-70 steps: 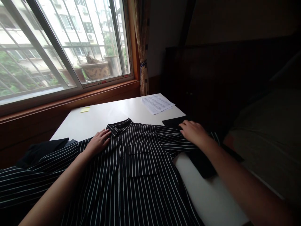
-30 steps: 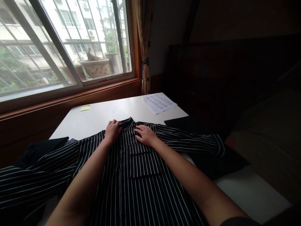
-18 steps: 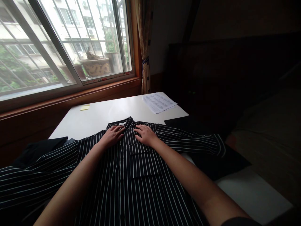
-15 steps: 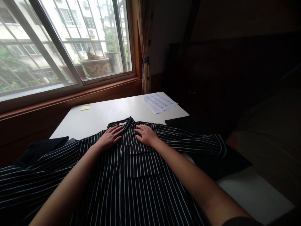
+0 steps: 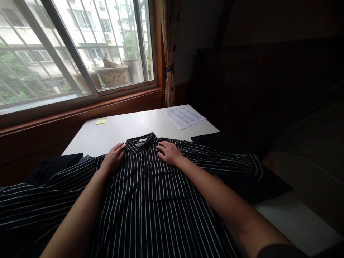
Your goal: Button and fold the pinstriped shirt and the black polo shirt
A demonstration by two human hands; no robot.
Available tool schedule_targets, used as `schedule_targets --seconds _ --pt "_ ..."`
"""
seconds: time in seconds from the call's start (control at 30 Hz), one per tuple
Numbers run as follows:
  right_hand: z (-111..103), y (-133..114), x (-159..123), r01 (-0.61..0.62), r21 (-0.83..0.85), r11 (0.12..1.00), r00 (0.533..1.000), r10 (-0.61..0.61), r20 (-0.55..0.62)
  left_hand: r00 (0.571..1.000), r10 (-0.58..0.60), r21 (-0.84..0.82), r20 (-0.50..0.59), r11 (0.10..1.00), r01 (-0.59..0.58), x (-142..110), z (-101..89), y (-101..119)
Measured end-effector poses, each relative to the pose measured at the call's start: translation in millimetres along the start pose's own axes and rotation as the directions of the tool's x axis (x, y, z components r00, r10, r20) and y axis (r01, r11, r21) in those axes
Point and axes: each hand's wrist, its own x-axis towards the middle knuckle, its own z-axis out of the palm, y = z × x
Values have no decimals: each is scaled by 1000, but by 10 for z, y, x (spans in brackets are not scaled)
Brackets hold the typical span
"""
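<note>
A black shirt with white stripes [image 5: 146, 215] lies spread face up on a white table, its collar [image 5: 139, 143] pointing away from me and both sleeves stretched out to the sides. My left hand [image 5: 114, 156] rests on the shoulder just left of the collar, fingers extended and palm down. On the chest right of the collar, above the pocket flap, my right hand [image 5: 170, 153] lies flat with its fingers stretched. Neither hand grips the cloth. The lower end of the shirt runs out of view below.
The white table [image 5: 126, 123] holds a yellow sticky note pad [image 5: 101, 121] and printed sheets [image 5: 185, 117] at its far side. Dark cloth [image 5: 53, 165] lies under the left sleeve, more dark fabric [image 5: 268, 188] under the right. A barred window and a curtain [image 5: 169, 71] stand behind.
My left hand has slid left from beside the button placket to the shoulder, uncovering the left side of the collar. My right hand stays at the same spot on the shirt.
</note>
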Motion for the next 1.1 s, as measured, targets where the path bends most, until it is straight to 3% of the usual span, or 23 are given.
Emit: schedule_targets --seconds 0.23,0.33,0.43,0.6,0.83,1.0,1.1 --pt "-20 -115 313 -73 13 997 994 74 -84 997 21 117 78 993 -30 15 -12 84" --pt "27 -196 532 -18 13 1000 996 19 -91 994 6 135 105 991 -21 22 -27 85" --pt "114 -240 665 71 -16 997 997 -72 -26 992 -13 137 123 991 -4 26 -47 101" --pt "236 -138 593 154 -35 987 985 -151 86 990 -43 175 137 984 19 29 -43 136" --pt "216 -4 449 115 -8 993 988 -113 109 993 -44 183 106 983 23 27 -34 146" --pt "208 -37 444 97 -11 995 992 -96 80 996 -68 138 -64 987 77 133 -54 456" --pt "200 -46 418 102 -5 995 994 -102 39 997 -24 96 -68 995 30 299 -11 765"
